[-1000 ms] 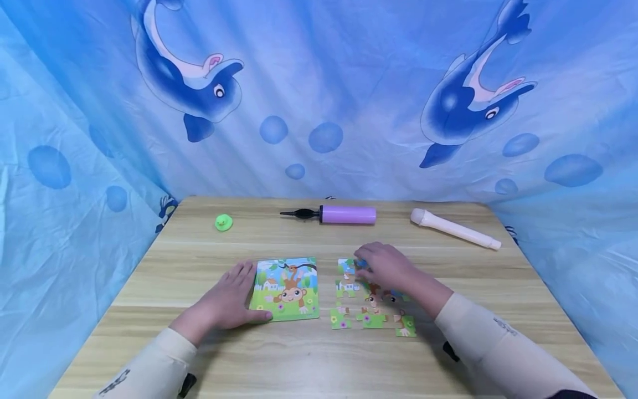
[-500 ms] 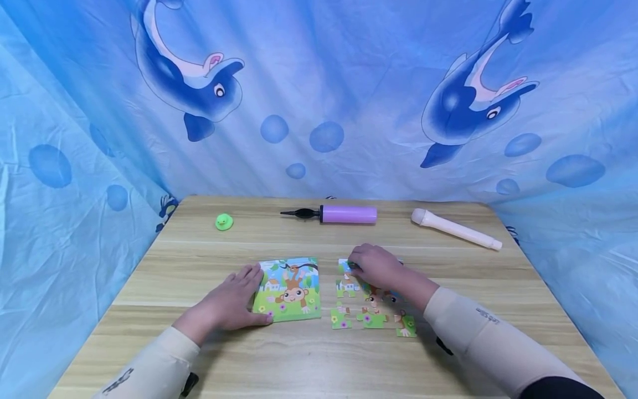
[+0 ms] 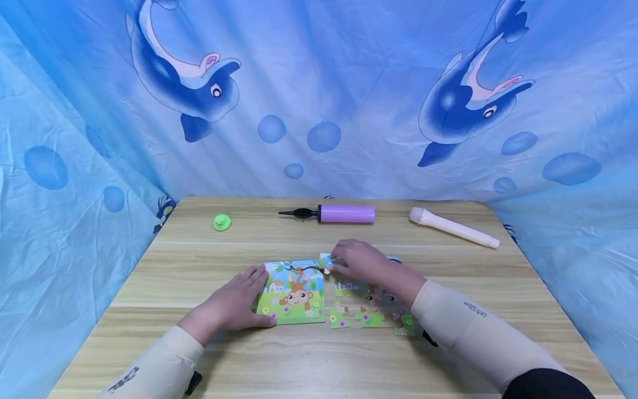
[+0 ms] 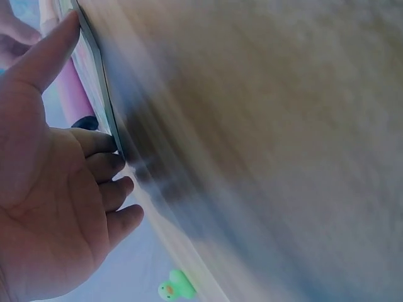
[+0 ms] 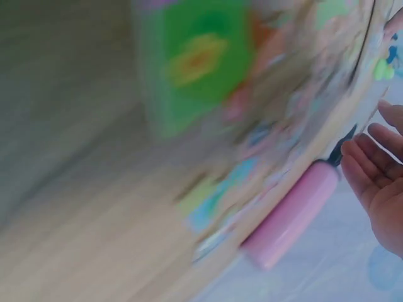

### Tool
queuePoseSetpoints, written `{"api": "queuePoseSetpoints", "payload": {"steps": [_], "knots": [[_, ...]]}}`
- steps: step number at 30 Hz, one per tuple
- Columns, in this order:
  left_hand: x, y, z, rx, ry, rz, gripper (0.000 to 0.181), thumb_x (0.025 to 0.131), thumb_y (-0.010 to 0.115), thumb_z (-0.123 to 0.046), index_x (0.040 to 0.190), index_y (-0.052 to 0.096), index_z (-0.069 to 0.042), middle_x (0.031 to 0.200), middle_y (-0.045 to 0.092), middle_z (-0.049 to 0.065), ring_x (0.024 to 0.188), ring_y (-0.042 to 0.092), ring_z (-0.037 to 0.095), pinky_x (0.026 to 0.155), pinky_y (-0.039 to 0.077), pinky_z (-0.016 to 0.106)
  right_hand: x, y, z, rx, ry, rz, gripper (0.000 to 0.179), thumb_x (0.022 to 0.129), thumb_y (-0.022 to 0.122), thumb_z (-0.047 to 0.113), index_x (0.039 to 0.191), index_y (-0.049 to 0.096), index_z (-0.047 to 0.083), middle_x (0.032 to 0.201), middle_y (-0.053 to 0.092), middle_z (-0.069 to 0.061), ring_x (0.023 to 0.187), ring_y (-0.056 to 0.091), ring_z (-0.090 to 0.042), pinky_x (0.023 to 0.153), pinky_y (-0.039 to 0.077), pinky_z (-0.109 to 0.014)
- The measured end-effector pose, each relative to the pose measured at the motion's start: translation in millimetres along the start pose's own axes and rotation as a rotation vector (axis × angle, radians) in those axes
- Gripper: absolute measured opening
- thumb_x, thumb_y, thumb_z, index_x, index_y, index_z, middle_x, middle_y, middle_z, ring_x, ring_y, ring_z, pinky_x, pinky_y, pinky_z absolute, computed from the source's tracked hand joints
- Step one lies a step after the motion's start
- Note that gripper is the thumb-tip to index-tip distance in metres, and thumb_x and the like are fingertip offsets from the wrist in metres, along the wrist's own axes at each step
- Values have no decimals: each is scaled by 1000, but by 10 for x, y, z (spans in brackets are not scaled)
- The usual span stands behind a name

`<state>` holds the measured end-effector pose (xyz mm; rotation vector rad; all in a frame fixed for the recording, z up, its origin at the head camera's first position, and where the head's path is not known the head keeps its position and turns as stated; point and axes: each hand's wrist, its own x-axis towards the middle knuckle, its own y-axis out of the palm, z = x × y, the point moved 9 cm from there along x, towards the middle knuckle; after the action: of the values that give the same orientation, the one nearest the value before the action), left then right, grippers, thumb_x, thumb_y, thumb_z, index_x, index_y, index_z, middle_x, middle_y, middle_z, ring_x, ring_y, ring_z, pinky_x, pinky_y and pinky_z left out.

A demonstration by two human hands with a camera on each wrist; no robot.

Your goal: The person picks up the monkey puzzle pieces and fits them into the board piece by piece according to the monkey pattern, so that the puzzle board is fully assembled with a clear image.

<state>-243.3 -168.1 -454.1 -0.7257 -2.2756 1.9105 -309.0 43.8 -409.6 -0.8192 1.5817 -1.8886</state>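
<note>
In the head view, my left hand (image 3: 234, 303) rests against the left side of a square monkey picture board (image 3: 294, 311), thumb at its near edge. The left wrist view shows these fingers nearly straight along the board's rim. My right hand (image 3: 360, 260) pinches a blue-and-white jigsaw piece (image 3: 325, 260) between thumb and fingers, and this piece overlaps the board's upper right corner. Below that hand, several loose jigsaw pieces (image 3: 371, 320) with matching monkey, house and grass parts lie on the table, some partly covered by the hand and forearm.
Along the table's (image 3: 299, 366) back stand a green toy duck (image 3: 222, 222), a purple hand pump (image 3: 346, 214) with a black nozzle, and a pale pink microphone-shaped stick (image 3: 453, 228). A blue dolphin-print curtain (image 3: 324, 83) surrounds the far edge and sides.
My right hand has moved left, bringing the upper left jigsaw piece from the loose group to the board's corner. The left hand and board have slid slightly right.
</note>
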Motion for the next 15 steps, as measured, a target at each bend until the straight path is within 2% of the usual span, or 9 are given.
{"api": "queuePoseSetpoints", "payload": {"steps": [8, 15], "knots": [[25, 35, 18, -23, 11, 11, 114, 76, 66, -73, 155, 24, -1, 164, 15, 16, 151, 14, 37, 121, 21, 53, 324, 169, 451, -70, -103, 88, 15, 94, 67, 29, 96, 70, 14, 95, 66, 3, 85, 61, -9, 79, 55, -25], [25, 43, 48, -57, 4, 6, 116, 75, 67, -72, 155, 24, -1, 164, 15, 15, 151, 14, 36, 121, 21, 53, 524, 346, 681, -206, -162, 124, 17, 96, 64, 33, 101, 71, 19, 94, 64, 6, 85, 57, -8, 78, 52, -21]]}}
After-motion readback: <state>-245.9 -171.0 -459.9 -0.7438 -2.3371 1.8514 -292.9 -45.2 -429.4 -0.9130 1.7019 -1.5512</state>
